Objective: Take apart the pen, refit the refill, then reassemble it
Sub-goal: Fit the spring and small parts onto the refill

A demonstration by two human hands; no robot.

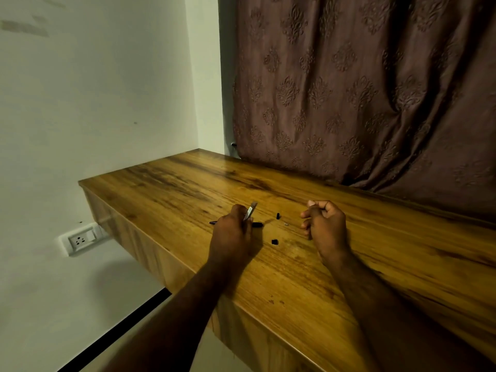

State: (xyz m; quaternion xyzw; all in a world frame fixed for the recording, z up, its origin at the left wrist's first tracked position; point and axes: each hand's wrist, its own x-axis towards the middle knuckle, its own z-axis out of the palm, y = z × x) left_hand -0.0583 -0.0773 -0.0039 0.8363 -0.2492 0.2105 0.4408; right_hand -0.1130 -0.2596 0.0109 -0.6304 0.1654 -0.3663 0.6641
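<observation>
My left hand (232, 232) is closed around a silvery pen barrel (251, 210) that sticks up and away from the fist. Under that hand a thin dark refill (213, 222) lies on the wooden table (375, 264), its tip poking out to the left, and a black pen part (257, 225) shows to the right of the hand. Two small black pieces (278, 216) (274, 241) and a tiny silvery spring (286, 224) lie between my hands. My right hand (324, 224) hovers to the right of them, fingers loosely curled, holding nothing.
A brown patterned curtain (362, 89) hangs behind the table's far edge. The table's left end (88, 189) meets a pale wall with a white socket (80, 240) below it. The near table edge runs diagonally under my forearms.
</observation>
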